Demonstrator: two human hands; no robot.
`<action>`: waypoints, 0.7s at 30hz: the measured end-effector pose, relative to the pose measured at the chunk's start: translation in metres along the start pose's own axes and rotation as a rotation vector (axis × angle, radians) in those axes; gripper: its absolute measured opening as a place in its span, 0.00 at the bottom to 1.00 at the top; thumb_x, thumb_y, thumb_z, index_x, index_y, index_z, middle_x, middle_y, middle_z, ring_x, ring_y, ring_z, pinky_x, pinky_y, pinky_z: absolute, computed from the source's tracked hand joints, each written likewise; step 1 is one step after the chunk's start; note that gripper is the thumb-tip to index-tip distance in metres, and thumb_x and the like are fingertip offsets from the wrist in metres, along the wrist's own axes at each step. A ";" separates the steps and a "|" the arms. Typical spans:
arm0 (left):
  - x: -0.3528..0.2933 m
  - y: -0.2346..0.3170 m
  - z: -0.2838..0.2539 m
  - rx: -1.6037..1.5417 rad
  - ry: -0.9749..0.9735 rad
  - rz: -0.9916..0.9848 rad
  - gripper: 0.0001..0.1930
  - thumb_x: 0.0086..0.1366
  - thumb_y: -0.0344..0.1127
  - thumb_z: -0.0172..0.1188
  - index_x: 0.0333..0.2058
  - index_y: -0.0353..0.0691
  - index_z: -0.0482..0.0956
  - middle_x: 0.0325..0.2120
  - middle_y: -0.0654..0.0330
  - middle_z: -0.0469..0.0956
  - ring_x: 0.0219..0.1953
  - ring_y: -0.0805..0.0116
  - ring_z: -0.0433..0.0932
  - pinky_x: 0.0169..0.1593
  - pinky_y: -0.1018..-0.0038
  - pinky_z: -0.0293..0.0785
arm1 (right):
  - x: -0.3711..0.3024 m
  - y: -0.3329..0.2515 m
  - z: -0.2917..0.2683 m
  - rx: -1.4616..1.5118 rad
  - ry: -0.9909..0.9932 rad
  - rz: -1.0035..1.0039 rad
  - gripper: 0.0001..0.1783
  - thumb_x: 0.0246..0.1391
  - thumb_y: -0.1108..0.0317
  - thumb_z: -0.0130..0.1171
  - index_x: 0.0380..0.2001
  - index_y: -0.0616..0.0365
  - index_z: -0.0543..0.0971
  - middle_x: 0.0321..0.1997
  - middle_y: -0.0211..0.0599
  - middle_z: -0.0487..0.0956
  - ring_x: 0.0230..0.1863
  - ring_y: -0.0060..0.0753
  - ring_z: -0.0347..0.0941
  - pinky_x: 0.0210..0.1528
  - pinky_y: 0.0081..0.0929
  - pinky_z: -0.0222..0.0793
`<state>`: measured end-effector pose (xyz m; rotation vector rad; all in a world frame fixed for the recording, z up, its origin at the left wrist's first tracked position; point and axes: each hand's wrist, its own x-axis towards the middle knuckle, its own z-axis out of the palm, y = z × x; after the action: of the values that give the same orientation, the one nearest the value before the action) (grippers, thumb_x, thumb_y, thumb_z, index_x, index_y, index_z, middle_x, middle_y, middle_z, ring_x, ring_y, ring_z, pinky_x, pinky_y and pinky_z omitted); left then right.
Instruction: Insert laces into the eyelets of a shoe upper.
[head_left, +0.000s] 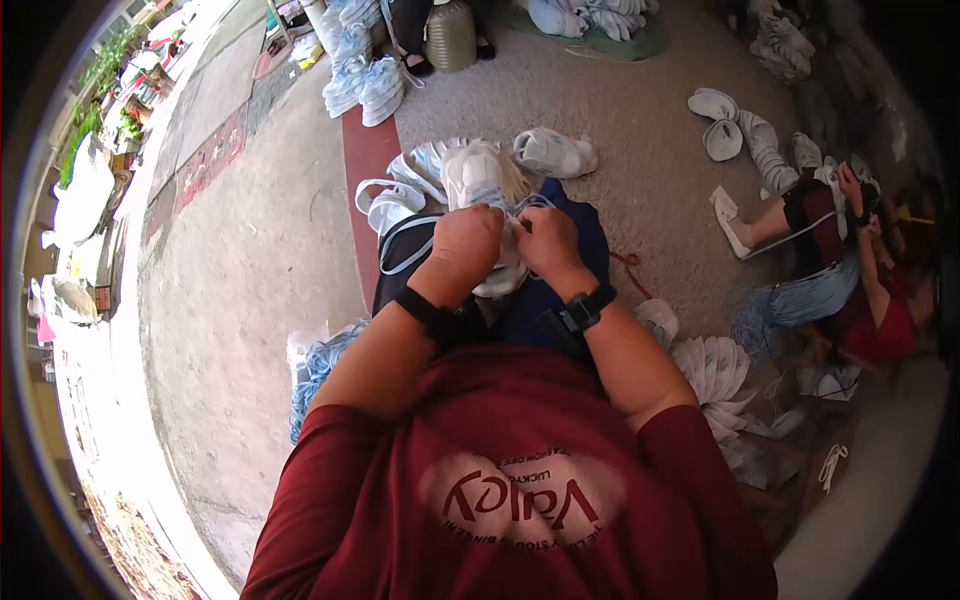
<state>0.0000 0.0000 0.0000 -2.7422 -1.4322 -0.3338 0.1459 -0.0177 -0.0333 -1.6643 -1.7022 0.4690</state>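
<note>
White shoe (474, 172) is on the lap (588, 235), its middle blocked by the left hand (468, 243) and right hand (548, 240). Both curl in by the light blue laces (487, 197); fingertips are hidden, so can't tell what's pinched.

A white shoe (507, 255) lies lengthwise along the left side of the dark blue cloth (588, 235), one end toward the cloth's near part and the other reaching out past its far edge. The near end is rounded and white; whether toe or heel cannot be told. Pale blue lacing (488, 196) crosses the shoe's upper, just left of the cloth's far corner, with loose lace raised toward that corner. Whether it is knotted is hidden.
</note>
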 end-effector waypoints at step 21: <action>-0.087 -0.096 -0.001 -2.101 0.434 -0.682 0.05 0.62 0.30 0.55 0.27 0.39 0.73 0.22 0.62 0.74 0.20 0.80 0.69 0.22 0.85 0.64 | 0.002 -0.044 0.015 0.000 -0.212 -0.352 0.05 0.45 0.71 0.51 0.22 0.59 0.76 0.22 0.46 0.74 0.31 0.51 0.72 0.34 0.41 0.67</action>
<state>-0.1265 -0.0149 -0.0238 -1.5813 -2.2096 -3.7749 0.1042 -0.0176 -0.0136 -1.3110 -2.0985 0.4861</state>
